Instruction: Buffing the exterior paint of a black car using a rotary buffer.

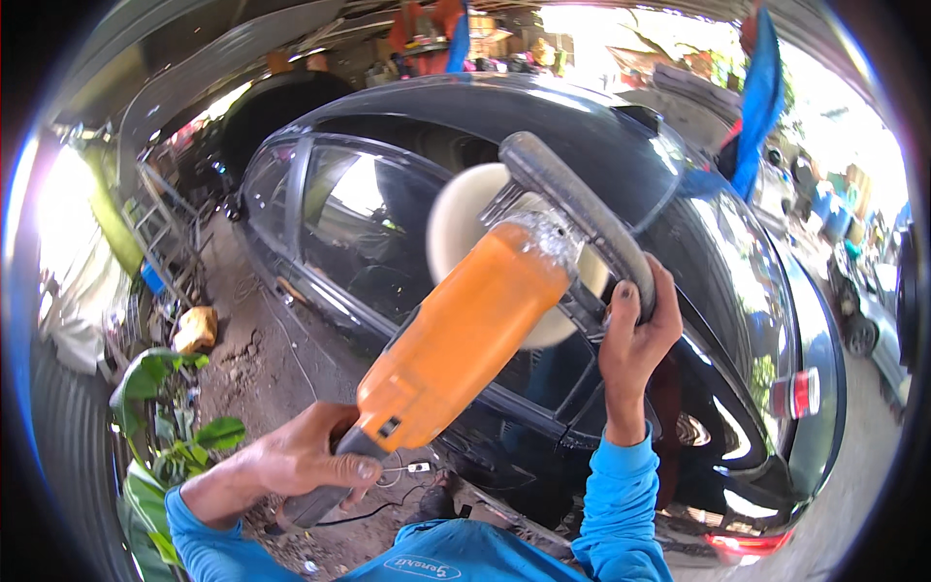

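Note:
An orange electric car polisher spans the middle of the view, tilted up to the right. My left hand is closed around its dark rear handle, thumb over the top. My right hand is closed on the lower end of the curved black front handle. The round, pale polishing pad sits behind the polisher head, against or close to the black car; I cannot tell whether it touches. The car's glossy side window lies to the left of the pad.
A yellow jerrycan and a metal ladder stand at left, above a broad-leaved plant. A power cord runs over the ground below the polisher. Blue cloth hangs at the upper right. Another vehicle is at far right.

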### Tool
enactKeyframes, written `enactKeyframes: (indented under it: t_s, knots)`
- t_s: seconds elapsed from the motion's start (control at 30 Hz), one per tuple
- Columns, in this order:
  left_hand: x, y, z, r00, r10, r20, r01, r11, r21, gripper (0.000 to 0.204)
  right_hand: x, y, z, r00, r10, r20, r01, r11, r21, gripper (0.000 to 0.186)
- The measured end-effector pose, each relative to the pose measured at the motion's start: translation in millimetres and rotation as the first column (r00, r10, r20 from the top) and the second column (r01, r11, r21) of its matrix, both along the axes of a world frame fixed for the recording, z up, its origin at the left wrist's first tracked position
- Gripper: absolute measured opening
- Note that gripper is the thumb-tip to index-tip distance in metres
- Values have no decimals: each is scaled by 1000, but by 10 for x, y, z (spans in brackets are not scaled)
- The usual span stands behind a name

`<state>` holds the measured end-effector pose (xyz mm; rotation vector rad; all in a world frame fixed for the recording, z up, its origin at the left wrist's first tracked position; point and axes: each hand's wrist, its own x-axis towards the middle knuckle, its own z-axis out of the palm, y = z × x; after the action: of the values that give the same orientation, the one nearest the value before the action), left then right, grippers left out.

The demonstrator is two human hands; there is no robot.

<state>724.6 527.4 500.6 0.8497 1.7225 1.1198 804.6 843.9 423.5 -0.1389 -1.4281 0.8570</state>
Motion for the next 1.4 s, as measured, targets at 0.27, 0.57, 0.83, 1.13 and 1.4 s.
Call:
enactKeyframes:
  t_s: [0.27, 0.57, 0.83, 1.13, 1.4]
  knots:
    - [-578, -178, 11, 997, 25, -66, -15, 988, 156, 48, -796, -155, 302, 999, 44, -21, -42, 997, 68, 31]
    - [-1913, -512, 85, 996, 73, -51, -59, 972, 226, 53, -2171, -531, 630, 996, 68, -61, -60, 989, 135, 28]
    - [-3091, -918, 157, 933, 349, 91, -358, 868, 343, 43, -3630, -857, 1124, 1000, 25, 7, -26, 942, 334, 35]
    - [-3172, -945, 60, 944, 208, 258, -286, 903, 319, 50, -3300, -1025, 1511, 956, -83, 280, -45, 906, 421, 34]
    - [-2278, -266, -398, 756, -494, 429, 332, 855, 398, 48, -1238, -898, 1329, 812, -469, 348, 351, 868, 350, 31]
